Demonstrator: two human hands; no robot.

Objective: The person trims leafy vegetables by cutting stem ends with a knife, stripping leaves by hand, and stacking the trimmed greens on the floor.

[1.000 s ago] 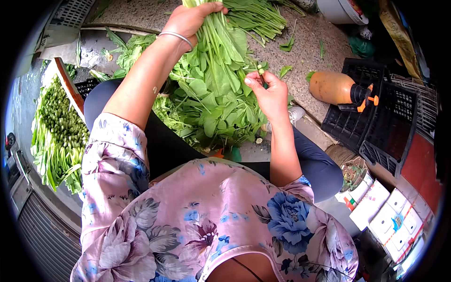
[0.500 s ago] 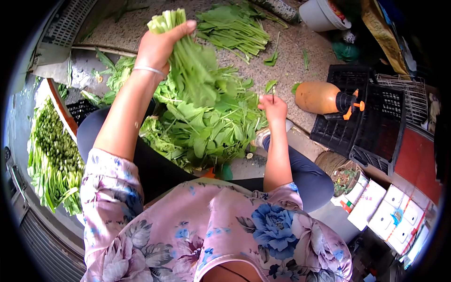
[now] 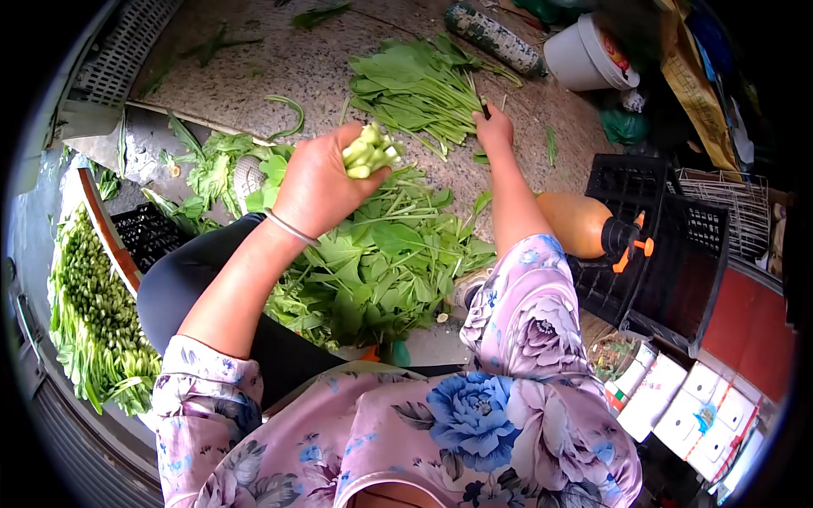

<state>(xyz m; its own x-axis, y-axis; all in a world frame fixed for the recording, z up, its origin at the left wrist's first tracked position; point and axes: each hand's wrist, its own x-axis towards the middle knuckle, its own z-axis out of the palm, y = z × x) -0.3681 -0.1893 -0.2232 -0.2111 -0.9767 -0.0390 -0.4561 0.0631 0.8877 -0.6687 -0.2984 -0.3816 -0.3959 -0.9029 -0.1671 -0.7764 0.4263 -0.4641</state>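
My left hand (image 3: 320, 182) is closed around a bunch of leafy greens, with its pale cut stem ends (image 3: 370, 152) showing above the thumb. Below it lies a loose heap of green leaves (image 3: 381, 262) between my legs. My right hand (image 3: 494, 129) reaches forward to the stem side of a flat pile of greens (image 3: 415, 85) on the speckled stone slab (image 3: 525, 110). A small dark object (image 3: 486, 111) sticks out from the fingers of my right hand, which are closed on it.
At the left stands a packed stack of greens (image 3: 102, 305). To the right are an orange spray bottle (image 3: 576, 223), black crates (image 3: 677, 262), a wire rack (image 3: 732, 203) and white boxes (image 3: 707, 415). A white bucket (image 3: 589, 55) stands at the upper right.
My left hand first moved left, then came lower and nearer with the bunch, whose stem ends now face me. My right hand has reached forward from the heap to the pile on the slab.
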